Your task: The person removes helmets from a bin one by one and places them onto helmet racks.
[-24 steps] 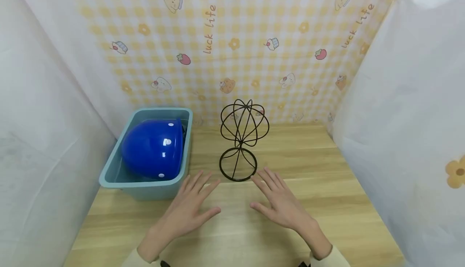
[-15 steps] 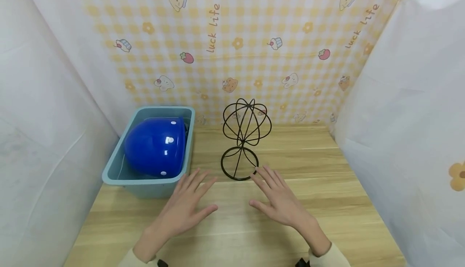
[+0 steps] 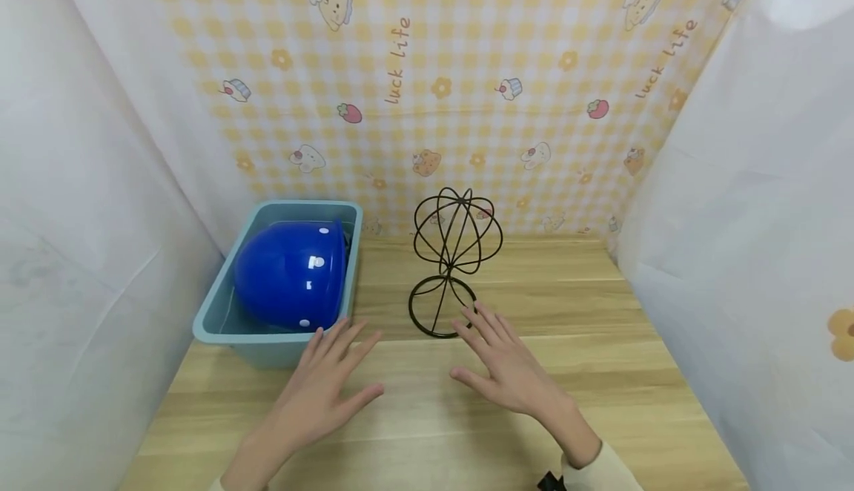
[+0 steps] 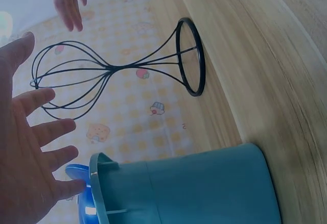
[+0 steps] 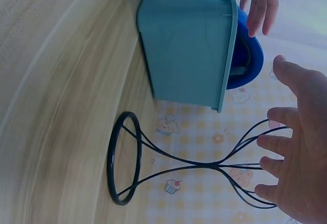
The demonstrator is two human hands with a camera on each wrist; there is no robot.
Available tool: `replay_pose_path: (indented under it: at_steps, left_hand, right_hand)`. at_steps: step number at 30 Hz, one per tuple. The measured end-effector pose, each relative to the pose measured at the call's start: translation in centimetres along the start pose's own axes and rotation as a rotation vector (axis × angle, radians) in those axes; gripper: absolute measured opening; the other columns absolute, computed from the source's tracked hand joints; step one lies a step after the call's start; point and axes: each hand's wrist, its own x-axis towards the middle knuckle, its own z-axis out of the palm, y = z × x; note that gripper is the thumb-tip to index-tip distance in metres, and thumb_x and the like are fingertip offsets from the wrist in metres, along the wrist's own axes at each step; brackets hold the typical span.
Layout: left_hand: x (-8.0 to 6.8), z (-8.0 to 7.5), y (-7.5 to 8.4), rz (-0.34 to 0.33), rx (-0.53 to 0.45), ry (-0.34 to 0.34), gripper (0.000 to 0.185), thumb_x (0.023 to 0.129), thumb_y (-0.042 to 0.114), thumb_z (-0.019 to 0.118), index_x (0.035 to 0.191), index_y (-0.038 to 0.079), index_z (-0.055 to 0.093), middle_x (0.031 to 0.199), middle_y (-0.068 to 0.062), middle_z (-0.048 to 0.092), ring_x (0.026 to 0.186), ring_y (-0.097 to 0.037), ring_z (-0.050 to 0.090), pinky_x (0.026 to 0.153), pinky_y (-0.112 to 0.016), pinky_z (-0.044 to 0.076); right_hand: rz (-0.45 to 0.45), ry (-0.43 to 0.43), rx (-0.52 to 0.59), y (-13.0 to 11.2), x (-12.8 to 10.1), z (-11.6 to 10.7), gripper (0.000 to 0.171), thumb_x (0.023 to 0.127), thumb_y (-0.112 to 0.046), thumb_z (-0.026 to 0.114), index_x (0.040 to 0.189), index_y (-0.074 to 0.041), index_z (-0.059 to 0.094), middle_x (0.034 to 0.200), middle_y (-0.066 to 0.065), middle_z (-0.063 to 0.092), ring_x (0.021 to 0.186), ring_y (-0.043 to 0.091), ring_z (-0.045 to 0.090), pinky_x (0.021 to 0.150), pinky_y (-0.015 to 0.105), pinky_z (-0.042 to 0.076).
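A glossy blue helmet (image 3: 287, 276) lies on its side in a teal plastic bin (image 3: 220, 337) at the left of the table. To the right of the bin stands a black wire stand (image 3: 448, 268) with a round cage top and a ring base. My left hand (image 3: 320, 394), fingers spread, hovers near the bin's front right corner and holds nothing. Spread as well, my right hand (image 3: 507, 368) is in front of the stand's base and is bare of any object. In the left wrist view, the stand's ring base (image 4: 190, 56) rests on the wood.
The wooden tabletop (image 3: 427, 424) runs under everything. A yellow checked cloth (image 3: 440, 127) hangs behind, and white curtains (image 3: 87, 254) close in on the left and right sides. Dark straps show at the sleeve cuff (image 3: 594, 472).
My left hand has moved left, closer to the bin's front, with fingers still spread. The right hand has barely shifted. The whole head view has drifted slightly; helmet, bin and stand stay in place.
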Motion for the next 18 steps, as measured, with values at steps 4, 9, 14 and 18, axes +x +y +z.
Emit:
replay_pose_path:
  at_steps: [4, 9, 14, 18]
  left_hand:
    - [-0.2, -0.2, -0.1, -0.003, -0.008, 0.003, 0.065, 0.081, 0.068, 0.037, 0.138, 0.044, 0.018, 0.147, 0.004, 0.026, 0.138, -0.025, 0.013, 0.106, -0.055, 0.015]
    - [-0.6, -0.5, -0.6, 0.002, -0.013, 0.021, 0.064, 0.082, 0.066, 0.039, 0.138, 0.041, 0.022, 0.146, 0.004, 0.027, 0.138, -0.026, 0.015, 0.106, -0.054, 0.014]
    - [-1.2, -0.6, -1.1, -0.018, -0.018, 0.03, 0.065, 0.083, 0.064, 0.041, 0.139, 0.038, 0.023, 0.148, 0.003, 0.024, 0.138, -0.027, 0.015, 0.11, -0.049, 0.006]
    - [-1.4, -0.6, -1.3, -0.029, -0.049, 0.038, 0.063, 0.083, 0.061, 0.044, 0.138, 0.037, 0.025, 0.147, 0.002, 0.025, 0.137, -0.027, 0.015, 0.11, -0.049, 0.006]
  right_hand:
    - [-0.008, -0.009, 0.016, -0.3, 0.2, -0.1, 0.068, 0.085, -0.06, 0.041, 0.142, -0.03, 0.018, 0.149, -0.007, 0.015, 0.139, 0.017, 0.006, 0.112, 0.039, 0.001]
    - [-0.022, -0.008, 0.013, -0.9, 0.8, 0.0, 0.067, 0.086, -0.06, 0.04, 0.142, -0.03, 0.019, 0.15, -0.007, 0.012, 0.139, 0.017, 0.005, 0.112, 0.041, 0.006]
    - [-0.033, 0.009, 0.026, -1.4, 1.6, 0.1, 0.067, 0.086, -0.059, 0.04, 0.142, -0.032, 0.016, 0.15, -0.008, 0.012, 0.139, 0.019, 0.008, 0.11, 0.044, 0.013]
    - [-0.033, 0.006, 0.041, -1.6, 1.9, 0.0, 0.066, 0.087, -0.059, 0.039, 0.142, -0.032, 0.017, 0.15, -0.007, 0.011, 0.139, 0.021, 0.009, 0.11, 0.046, 0.013]
